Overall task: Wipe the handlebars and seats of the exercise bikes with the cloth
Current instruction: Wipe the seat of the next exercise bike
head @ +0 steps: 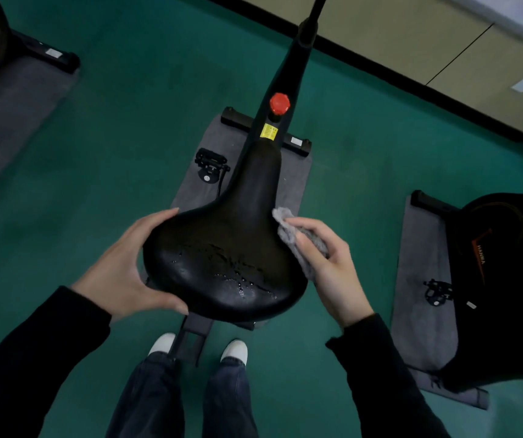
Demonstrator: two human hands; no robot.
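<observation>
Green floor (pixel 111 128), with beige wall panels (pixel 443 36) at upper right; grey mat (pixel 298 181) under the middle exercise bike (pixel 288 67), frame black, red knob (pixel 280 103), yellow label (pixel 268 132); black seat (pixel 222 257) in centre of view, wide end nearest the person, wet streaks on its rear surface; left hand (pixel 127 267) cupped on the seat's left rear edge, thumb at the rim, fingers curved along the side; right hand (pixel 329 263) just beside the seat's right edge, fingers curled round a bunched grey cloth (pixel 288 229), cloth touching the seat's right flank; hands apart, seat between them; second bike (pixel 500 279) on its own mat at right; white shoes (pixel 236 350) below the seat.
</observation>
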